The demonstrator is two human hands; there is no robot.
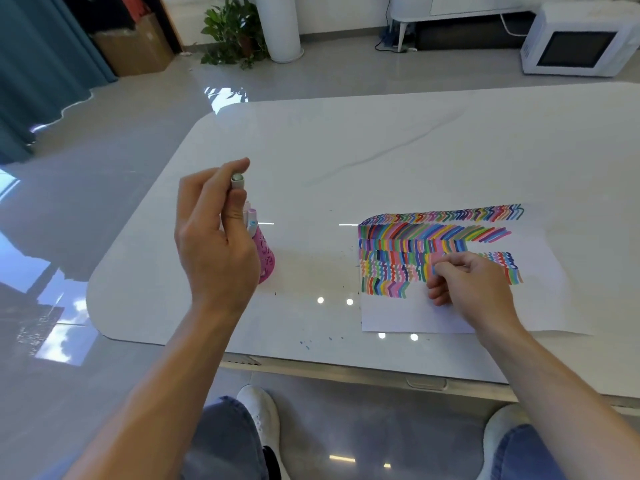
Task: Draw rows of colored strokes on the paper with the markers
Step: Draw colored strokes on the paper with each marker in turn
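Note:
A white sheet of paper (540,306) lies on the right of the white table (346,150), covered with several rows of colored strokes (433,233). My right hand (471,285) rests on the paper over the lower rows, fingers curled and pinching a pink marker (437,259) at its tips. My left hand (214,237) is raised over the table's left part and grips a white marker with a grey end (237,181). Just behind that hand stands a pink marker holder (266,258) with more markers (250,218) sticking out.
Small ink specks dot the table near its front edge (308,344). On the floor beyond the table are a potted plant (232,32), a cardboard box (135,46) and a white microwave (578,39). My knees and white shoes show below the table edge.

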